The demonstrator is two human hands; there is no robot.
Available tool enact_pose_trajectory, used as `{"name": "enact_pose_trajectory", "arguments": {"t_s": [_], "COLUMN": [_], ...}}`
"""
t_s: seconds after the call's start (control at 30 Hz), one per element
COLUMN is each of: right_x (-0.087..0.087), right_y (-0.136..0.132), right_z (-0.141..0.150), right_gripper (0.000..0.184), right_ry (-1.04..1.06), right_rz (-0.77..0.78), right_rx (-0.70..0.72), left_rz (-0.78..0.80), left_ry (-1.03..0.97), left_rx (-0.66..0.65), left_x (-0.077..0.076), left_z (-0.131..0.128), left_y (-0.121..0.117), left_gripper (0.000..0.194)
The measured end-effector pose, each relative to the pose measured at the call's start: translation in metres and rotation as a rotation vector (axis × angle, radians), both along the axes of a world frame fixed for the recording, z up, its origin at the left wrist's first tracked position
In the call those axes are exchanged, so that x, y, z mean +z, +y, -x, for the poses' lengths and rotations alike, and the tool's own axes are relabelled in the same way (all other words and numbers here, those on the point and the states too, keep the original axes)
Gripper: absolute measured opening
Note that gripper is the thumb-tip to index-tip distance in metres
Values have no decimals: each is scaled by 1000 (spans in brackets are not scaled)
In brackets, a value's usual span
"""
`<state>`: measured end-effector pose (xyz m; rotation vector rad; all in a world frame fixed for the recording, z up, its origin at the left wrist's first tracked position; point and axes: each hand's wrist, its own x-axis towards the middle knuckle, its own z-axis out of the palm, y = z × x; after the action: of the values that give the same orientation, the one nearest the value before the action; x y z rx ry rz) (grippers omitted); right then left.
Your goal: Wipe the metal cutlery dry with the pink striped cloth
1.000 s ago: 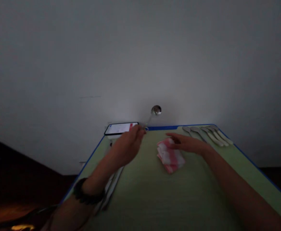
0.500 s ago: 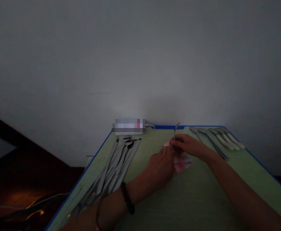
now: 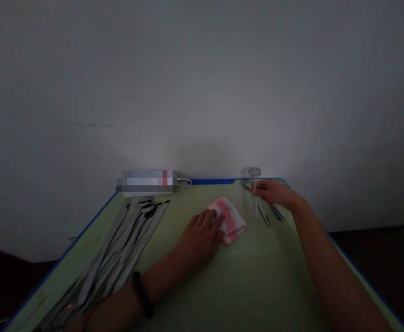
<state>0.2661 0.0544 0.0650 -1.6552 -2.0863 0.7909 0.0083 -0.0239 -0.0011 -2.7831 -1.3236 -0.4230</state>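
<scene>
Left: a fanned heap of metal cutlery (image 3: 105, 251) covers the green table (image 3: 205, 299), partly overlapped by the forearm with its dark bracelet (image 3: 142, 295). Behind the heap, against the wall (image 3: 202, 87), lies a pixelated device (image 3: 148, 180) with a white cable (image 3: 187, 181). Right: a second group of cutlery (image 3: 264, 216) lies near the back edge, partly hidden by the person's right hand (image 3: 273, 191).

Compared with half a second ago, when both hands met over the cloth (image 3: 231, 224), they are now apart. The left hand (image 3: 202, 235) rests at the cloth's left side, fingers loosely bent and a little spread; I cannot tell whether they grip it. The right hand has carried the spoon (image 3: 254, 173) rightward, over the second group.

The cloth is folded, pink-and-white, flat at mid-table. The spoon stands nearly upright, its pale, rounded bowl uppermost, pinched between closed right fingertips, the handle running below them; whether its lower end touches the table is unclear.
</scene>
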Motion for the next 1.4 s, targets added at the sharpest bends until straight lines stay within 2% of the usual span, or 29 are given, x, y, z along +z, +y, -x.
{"name": "enact_pose_trajectory", "arguments": {"t_s": [0.1,0.23,0.4,0.6,1.1,1.4], "right_x": [-5,-15,-23,-27,-43,-38], "right_y": [2,6,12,15,15,6], "right_z": [-14,-5,1,-3,14,23], "right_gripper": [21,21,25,25,28,30], "right_ry": [-106,-311,-389,-478,-537,-536], "right_rz": [42,10,-54,-53,-65,-103], "right_rx": [-65,-116,-142,-190,-346,-365], "left_rz": [2,-3,-4,-10,-16,-19], "left_ry": [1,2,4,-6,-12,-13], "left_rx": [-5,-3,-4,-11,-18,-14], "left_x": [-1,-1,-1,-2,-3,-4], "left_z": [-1,-2,-2,0,0,0], "left_y": [1,2,2,3,3,4], "left_gripper": [37,37,37,37,38,38]}}
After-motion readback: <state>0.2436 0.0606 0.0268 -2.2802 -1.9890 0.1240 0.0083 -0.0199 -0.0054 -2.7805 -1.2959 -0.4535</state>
